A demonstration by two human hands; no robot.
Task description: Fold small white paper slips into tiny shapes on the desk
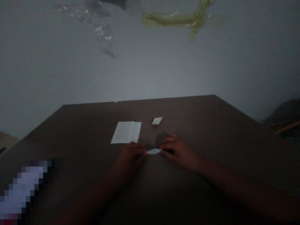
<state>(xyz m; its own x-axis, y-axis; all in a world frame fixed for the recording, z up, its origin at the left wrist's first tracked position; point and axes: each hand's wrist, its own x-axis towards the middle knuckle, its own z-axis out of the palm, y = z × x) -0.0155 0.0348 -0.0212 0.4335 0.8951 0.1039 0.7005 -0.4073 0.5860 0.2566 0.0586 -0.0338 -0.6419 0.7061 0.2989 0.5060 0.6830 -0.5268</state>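
Observation:
A small folded piece of printed paper (154,151) is stretched between my two hands, low over the table. My left hand (132,156) pinches its left end, and my right hand (179,150) pinches its right end. Just beyond my left hand lie printed sheets (123,132), one overlapping another. Farther back, past my right hand, a small folded paper piece (157,121) rests on the table, shaped like a slanted diamond. The light is dim, so fine creases cannot be made out.
The dark wooden table (192,118) ends against a grey wall (150,68) with strips of yellow tape (171,19) and clear tape (105,42). At the lower left lies a pixelated bright object (22,189). Dark items (284,117) stand beyond the right edge.

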